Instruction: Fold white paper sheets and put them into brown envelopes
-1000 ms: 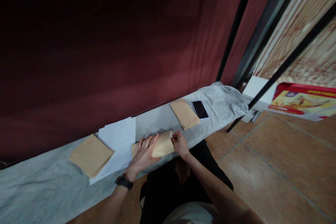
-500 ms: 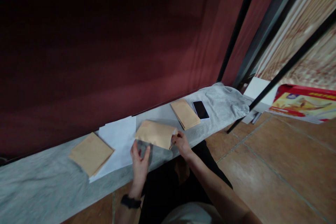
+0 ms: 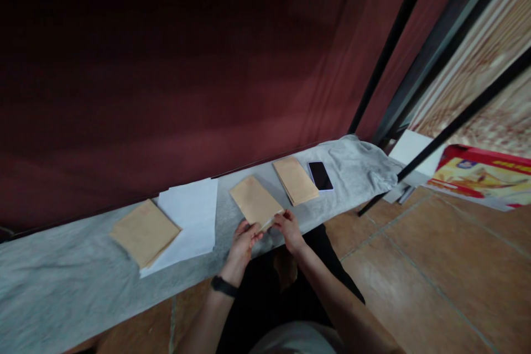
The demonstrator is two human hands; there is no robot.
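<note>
A brown paper envelope (image 3: 255,199) lies at an angle over the cloth-covered bench, its near end between my hands. My left hand (image 3: 244,240) pinches its near left corner, with a dark band on the wrist. At the near right corner, my right hand (image 3: 287,227) grips the edge, where a pale strip shows. Right of it rests a small stack of brown envelopes (image 3: 295,180), with a dark-screened phone (image 3: 321,176) beside that. Another envelope stack (image 3: 145,232) overlaps white paper sheets (image 3: 193,221) on the left.
Grey cloth (image 3: 62,282) covers the narrow bench, which runs along a dark red panel (image 3: 207,94). Black poles (image 3: 390,50) rise at the right end. A red and yellow box (image 3: 481,177) and a white box (image 3: 415,152) stand beyond, above the tiled floor.
The held envelope has turned, its open end now facing me. My left hand has moved right and closed on its corner; before, its fingers were apart beside the envelope. The view has shifted slightly.
</note>
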